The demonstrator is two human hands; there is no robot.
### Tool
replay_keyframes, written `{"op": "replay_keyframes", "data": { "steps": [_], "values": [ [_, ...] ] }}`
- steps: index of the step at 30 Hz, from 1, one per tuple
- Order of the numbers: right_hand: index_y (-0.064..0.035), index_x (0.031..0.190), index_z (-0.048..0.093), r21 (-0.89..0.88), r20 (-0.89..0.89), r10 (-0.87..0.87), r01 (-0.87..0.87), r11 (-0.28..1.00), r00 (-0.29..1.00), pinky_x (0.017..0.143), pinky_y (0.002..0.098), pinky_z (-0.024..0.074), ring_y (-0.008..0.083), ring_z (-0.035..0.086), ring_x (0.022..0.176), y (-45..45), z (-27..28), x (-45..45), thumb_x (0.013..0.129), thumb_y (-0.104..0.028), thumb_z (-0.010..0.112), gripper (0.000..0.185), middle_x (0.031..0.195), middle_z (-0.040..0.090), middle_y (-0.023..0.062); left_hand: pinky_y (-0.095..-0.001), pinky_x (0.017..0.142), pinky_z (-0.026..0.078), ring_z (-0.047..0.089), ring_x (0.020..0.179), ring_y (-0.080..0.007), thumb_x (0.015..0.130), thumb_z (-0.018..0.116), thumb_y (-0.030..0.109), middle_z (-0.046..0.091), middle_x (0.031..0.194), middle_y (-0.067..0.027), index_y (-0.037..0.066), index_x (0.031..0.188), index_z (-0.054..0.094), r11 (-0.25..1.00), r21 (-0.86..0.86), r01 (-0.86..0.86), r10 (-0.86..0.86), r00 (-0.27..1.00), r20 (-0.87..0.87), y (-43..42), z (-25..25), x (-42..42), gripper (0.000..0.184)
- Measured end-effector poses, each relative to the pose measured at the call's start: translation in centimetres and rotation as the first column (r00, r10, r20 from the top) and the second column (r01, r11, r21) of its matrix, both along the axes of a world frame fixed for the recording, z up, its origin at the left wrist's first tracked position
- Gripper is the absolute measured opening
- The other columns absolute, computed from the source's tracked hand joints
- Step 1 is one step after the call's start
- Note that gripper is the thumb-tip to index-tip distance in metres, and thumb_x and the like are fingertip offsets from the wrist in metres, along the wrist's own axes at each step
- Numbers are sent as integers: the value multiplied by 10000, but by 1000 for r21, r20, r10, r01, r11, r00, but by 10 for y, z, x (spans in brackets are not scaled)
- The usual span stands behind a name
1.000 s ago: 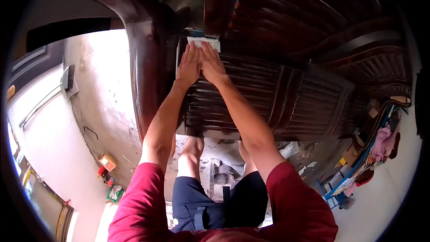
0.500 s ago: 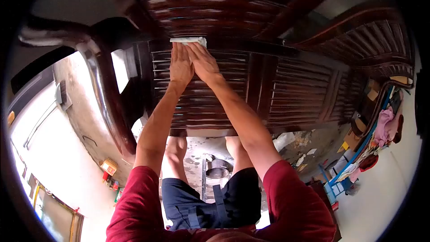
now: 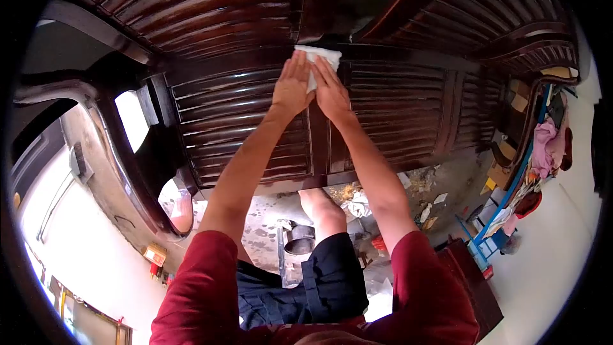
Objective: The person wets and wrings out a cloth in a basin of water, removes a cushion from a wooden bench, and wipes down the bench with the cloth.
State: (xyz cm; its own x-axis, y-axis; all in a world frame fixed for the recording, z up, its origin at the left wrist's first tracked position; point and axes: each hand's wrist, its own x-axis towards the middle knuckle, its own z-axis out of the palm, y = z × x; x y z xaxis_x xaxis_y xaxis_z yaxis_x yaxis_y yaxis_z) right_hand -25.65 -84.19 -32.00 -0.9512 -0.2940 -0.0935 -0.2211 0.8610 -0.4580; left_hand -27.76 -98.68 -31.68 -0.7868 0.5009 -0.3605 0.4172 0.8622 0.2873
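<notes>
A folded white cloth (image 3: 324, 54) lies on the dark, glossy wooden bench (image 3: 396, 99), at the rail between its slatted seat and slatted back. My left hand (image 3: 292, 88) rests flat on the cloth's left part, fingers stretched out. Beside it, my right hand (image 3: 331, 94) presses on the right part, its fingers also straight. The two hands almost touch at the thumbs. Part of the cloth is hidden under the palms and fingers.
A curved wooden armrest (image 3: 105, 124) stands at the left. Below the bench, a dark metal pot (image 3: 299, 241) sits on the stained floor. To the right are a blue-framed rack (image 3: 488, 243) and a pink cloth (image 3: 544, 147).
Both hands and the white cloth have slid right along the bench rail, to the middle post. My view has shifted right too, and more of the cloth shows.
</notes>
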Motion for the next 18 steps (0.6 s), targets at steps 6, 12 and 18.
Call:
{"op": "replay_keyframes", "data": {
  "steps": [6, 12, 18],
  "values": [
    [5, 1377, 435, -13, 21, -58, 59, 998, 998, 1108, 376, 363, 269, 261, 1410, -18, -10, 6, 780, 83, 596, 624, 1517, 294, 110, -406, 1186, 69, 40, 1460, -308, 927, 477, 456, 104, 1564, -194, -44, 1459, 245, 977, -187, 104, -117, 991, -58, -12, 8, 5, 766],
    [49, 1386, 391, -269, 107, 76, -45, 962, 991, 1138, 385, 282, 301, 248, 1413, -106, -5, 1, 794, 115, 508, 607, 1514, 274, 180, -429, 1182, 69, 50, 1457, -331, 955, 435, 404, 130, 1558, -197, -70, 1449, 246, 964, -264, -14, -4, 998, -70, -95, 3, 28, 710],
    [33, 1405, 371, -388, 296, 387, -260, 884, 873, 1172, 356, 199, 276, 199, 1433, -249, -16, -8, 914, -33, 419, 498, 1530, 254, 154, -451, 1183, 73, 87, 1438, -395, 941, 470, 300, 161, 1517, -287, -105, 1417, 292, 841, -423, -339, 301, 941, -155, -211, 15, 52, 650]
  ]
}}
